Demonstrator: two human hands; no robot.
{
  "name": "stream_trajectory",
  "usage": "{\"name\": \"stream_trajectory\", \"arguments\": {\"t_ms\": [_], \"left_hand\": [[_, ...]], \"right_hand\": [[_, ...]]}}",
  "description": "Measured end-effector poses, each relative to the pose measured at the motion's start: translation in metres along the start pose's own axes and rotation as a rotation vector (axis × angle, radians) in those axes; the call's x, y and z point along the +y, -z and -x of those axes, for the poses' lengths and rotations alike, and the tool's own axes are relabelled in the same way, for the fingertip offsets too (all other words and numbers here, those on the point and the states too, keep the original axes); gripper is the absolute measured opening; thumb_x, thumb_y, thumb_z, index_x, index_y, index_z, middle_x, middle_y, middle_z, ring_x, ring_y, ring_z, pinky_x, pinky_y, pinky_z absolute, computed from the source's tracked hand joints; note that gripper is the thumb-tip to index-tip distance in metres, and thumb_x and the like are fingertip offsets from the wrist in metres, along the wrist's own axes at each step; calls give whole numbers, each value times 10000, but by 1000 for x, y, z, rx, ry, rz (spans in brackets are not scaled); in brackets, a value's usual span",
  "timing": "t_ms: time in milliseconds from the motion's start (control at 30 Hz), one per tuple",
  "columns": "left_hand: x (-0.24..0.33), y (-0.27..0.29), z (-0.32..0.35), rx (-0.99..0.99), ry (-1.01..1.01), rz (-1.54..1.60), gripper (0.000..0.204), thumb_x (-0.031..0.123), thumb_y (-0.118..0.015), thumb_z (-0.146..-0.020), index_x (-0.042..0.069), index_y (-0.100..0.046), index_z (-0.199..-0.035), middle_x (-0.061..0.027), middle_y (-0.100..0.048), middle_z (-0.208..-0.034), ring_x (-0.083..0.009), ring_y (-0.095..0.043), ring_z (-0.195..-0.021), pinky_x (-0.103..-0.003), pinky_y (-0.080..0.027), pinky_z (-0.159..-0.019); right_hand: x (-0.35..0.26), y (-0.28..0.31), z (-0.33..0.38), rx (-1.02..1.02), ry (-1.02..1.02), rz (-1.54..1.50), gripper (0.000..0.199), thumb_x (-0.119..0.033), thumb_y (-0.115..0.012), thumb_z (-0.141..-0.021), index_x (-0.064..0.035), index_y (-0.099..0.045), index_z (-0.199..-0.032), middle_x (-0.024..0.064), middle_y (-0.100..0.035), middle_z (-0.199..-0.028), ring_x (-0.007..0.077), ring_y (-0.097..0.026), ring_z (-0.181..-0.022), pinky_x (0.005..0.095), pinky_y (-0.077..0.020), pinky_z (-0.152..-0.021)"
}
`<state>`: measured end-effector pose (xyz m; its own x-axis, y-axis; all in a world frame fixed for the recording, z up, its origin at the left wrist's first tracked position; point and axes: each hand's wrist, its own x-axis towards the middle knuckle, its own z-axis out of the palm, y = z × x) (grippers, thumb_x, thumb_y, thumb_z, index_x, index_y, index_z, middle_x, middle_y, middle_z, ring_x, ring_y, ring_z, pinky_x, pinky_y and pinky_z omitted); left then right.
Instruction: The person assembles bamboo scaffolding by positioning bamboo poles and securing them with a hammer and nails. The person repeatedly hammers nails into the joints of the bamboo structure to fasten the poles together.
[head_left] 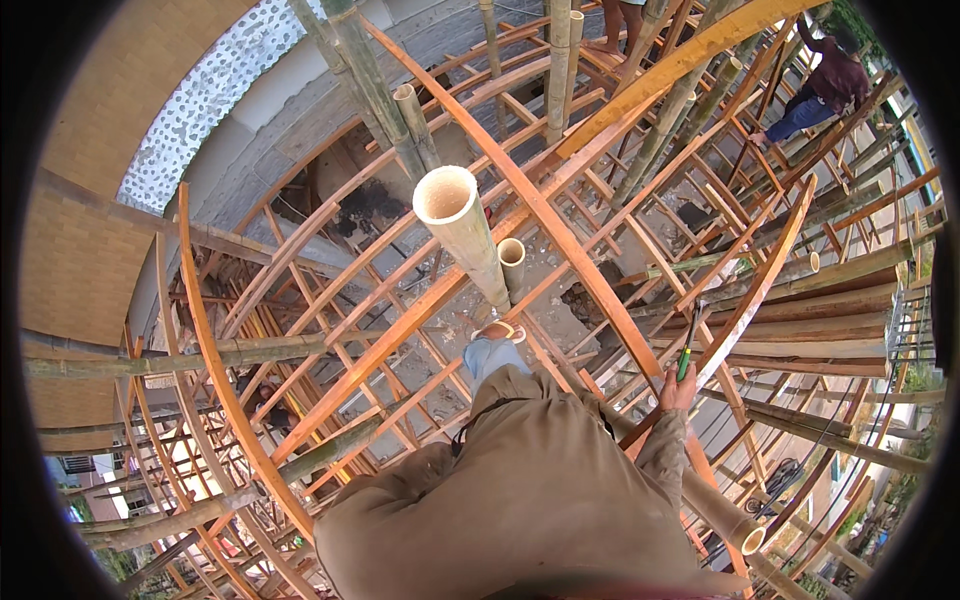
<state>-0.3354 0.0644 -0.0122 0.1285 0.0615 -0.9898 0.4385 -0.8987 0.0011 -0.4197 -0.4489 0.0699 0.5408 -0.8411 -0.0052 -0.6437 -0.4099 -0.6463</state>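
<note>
My right hand (pixel 679 388) is closed around the green and black handle of a hammer (pixel 685 358), whose dark shaft points away from me. Close by, a long reddish timber (pixel 560 235) slants from the far left down toward this hand. Just right of the hammer, a curved, pale-faced plank (pixel 757 290) rises toward the far right. My left hand is out of the picture, and my brown shirt (pixel 510 490) fills the lower middle. Below the shirt, one sandalled foot (pixel 497 330) shows beside a thick upright bamboo pole (pixel 465 230).
Timber beams and battens form an open grid high above a grey, rubble-strewn floor (pixel 540 290). A shorter bamboo stub (pixel 511 252) stands by the thick pole. One person (pixel 835 80) in dark clothing is on the frame at far right; another person's legs (pixel 620 30) show at the top.
</note>
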Motion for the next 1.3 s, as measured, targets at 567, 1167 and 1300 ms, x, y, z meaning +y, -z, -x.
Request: {"name": "stream_trajectory", "arguments": {"t_ms": [567, 1167, 1300], "left_hand": [[34, -39, -2, 73, -141, 178, 275, 241, -607, -965, 20, -679, -1111, -143, -705, -865, -258, -682, -697, -375, -575, -617], [33, 3, -1, 86, -139, 6, 254, 202, -616, -960, 17, -668, -1127, -134, -702, -885, -238, -682, -719, -359, -577, -649], [34, 10, -1, 88, -134, -26, 251, 193, -618, -958, 17, -666, -1130, -132, -702, -890, -233, -682, -724, -355, -577, -656]], "right_hand": [[65, -37, -47, 18, -223, -237, 264, -259, -620, -954, -10, -628, -1042, 100, -653, -791, 205, -617, -710, 375, -483, -685], [15, -24, -32, -2, -272, 125, 329, -325, -613, -948, -32, -627, -1098, 228, -691, -988, 415, -666, -961, 474, -486, -845], [11, -24, -30, 12, -288, 127, 388, -433, -597, -941, -101, -641, -1137, 159, -721, -1026, 374, -677, -1007, 486, -460, -870]]}}
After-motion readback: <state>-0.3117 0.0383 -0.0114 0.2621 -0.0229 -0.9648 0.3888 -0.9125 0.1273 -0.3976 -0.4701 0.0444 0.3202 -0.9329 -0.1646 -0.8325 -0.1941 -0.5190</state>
